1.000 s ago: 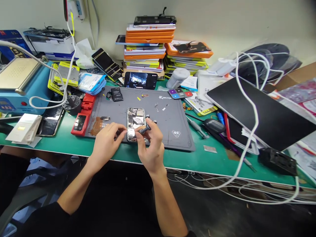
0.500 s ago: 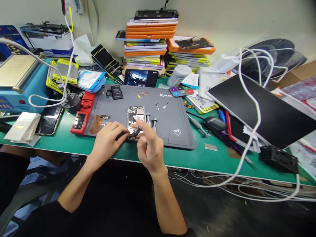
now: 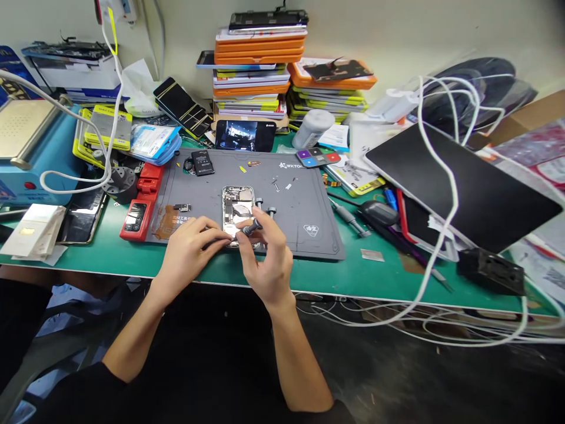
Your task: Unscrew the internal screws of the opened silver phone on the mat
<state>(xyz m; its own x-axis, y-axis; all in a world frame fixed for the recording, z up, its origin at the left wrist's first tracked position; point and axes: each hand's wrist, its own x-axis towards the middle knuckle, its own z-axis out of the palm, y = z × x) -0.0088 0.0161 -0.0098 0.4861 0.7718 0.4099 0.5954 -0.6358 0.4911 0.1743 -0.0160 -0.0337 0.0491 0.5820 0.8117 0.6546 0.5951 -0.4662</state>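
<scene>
Here, the opened phone [image 3: 238, 199] lies by the near edge of the mat [image 3: 300, 235]; the right hand [image 3: 270, 256] grips a dark driver-like tool [image 3: 253, 227] over it; whether the left hand [image 3: 190, 247], at its lower end, pinches anything cannot be told; loose bracing could let the tool slip and scratch the phone's interior

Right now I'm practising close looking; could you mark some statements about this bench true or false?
1. The right hand holds a dark tool at the opened phone. True.
2. The opened phone stands upright. False: it lies flat on the gray mat.
3. A black battery lies on the gray mat. True.
4. The left hand is near the opened phone. True.
5. The black battery is held. False: neither hand touches it.
</scene>
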